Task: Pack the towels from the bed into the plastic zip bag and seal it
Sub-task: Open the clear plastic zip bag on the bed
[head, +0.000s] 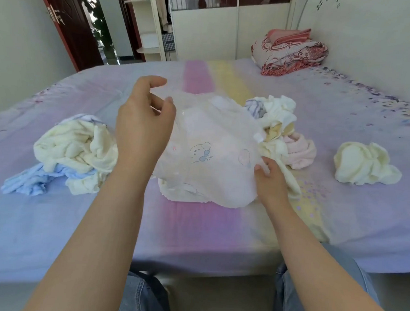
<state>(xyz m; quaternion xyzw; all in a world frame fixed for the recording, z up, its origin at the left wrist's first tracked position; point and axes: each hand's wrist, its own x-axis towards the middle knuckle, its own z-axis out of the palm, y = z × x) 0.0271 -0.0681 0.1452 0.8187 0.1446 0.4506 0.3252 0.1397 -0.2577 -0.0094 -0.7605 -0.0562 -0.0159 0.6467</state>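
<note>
Mostly the risk sits in the plastic zip bag (206, 150): it is thin, slack and translucent, and it looks already bulged with pale towels inside, so a loose pinch could let it slide out and spill onto the bed (195, 238). Likely trouble too if the mouth folds shut while the next towel goes in, or if cloth catches in the zip track and blocks the seal. Where the mouth lies cannot be told.

Left hand (145, 119) is raised at the bag's far-left edge, back toward the camera, thumb and fingers narrowly curled, seemingly pinching plastic. Right hand (270, 180) is low at the bag's near-right edge, fingers closed on the plastic and touching a cream towel beneath. Both forearms reach forward from the near edge.

Unpacked towels: cream and blue heap (68, 155) left, mixed heap (281, 130) just right of the bag, cream towel (367, 164) far right. Packing looks partly done.
</note>
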